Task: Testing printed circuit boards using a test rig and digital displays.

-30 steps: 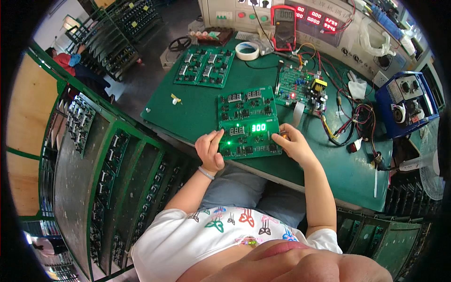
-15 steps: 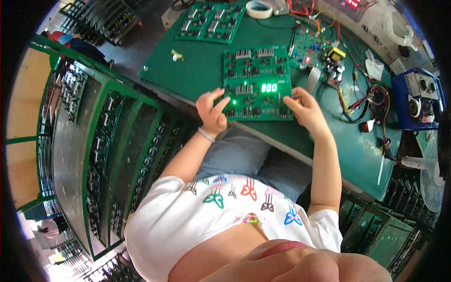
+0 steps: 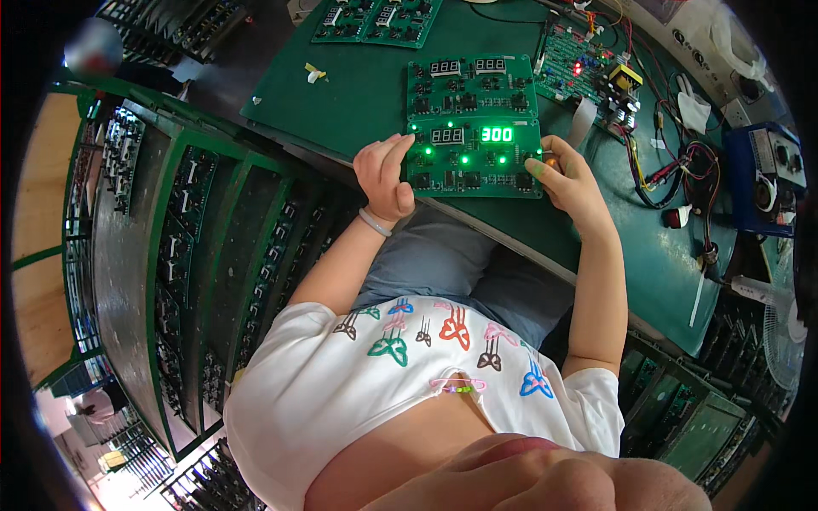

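Observation:
A green circuit board panel [image 3: 473, 153] of two joined boards is between my hands at the table's near edge. Its nearer half glows with green digits and several green lights; the display windows on the farther half are dark. My left hand [image 3: 385, 175] holds the panel's left edge, fingers together along its upper part and thumb lower down. At the right edge, my right hand [image 3: 573, 180] grips the panel with its thumb on the front face; the other fingers are partly hidden. A pale flat ribbon cable [image 3: 584, 122] lies just beyond my right hand.
Another green board panel [image 3: 379, 21] lies at the far left of the green table [image 3: 341, 111]. A powered board [image 3: 575, 64] with a red light is at the back right. Wire bundles [image 3: 673, 175] and a blue box with knobs [image 3: 771, 175] are farther right. Board racks [image 3: 230, 255] stand left.
More green lights are lit on the nearer half, and the digits on its display have changed. My left fingers have drawn together. The whole table scene sits slightly higher in view.

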The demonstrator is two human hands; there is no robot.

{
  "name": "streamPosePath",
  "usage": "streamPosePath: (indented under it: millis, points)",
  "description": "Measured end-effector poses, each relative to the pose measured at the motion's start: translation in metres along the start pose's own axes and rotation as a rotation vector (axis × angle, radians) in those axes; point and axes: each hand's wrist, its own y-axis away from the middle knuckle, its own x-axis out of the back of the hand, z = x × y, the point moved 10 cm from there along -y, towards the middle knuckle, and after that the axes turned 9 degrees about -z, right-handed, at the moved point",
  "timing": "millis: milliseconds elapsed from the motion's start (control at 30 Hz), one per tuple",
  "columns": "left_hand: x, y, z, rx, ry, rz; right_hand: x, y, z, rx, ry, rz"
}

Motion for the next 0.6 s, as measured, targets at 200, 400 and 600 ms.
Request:
streamPosePath:
  millis: [200,400,600]
  points:
    - [-0.002,-0.002,-0.002,0.009,-0.034,-0.025,-0.001,-0.001,-0.004,0.015,0.026,-0.003]
    - [-0.005,-0.004,-0.003,0.013,-0.046,-0.063,0.001,-0.001,-0.004,0.015,0.017,0.005]
    - [-0.007,0.006,-0.010,-0.004,0.021,-0.011,-0.001,-0.001,-0.005,0.034,0.029,-0.022]
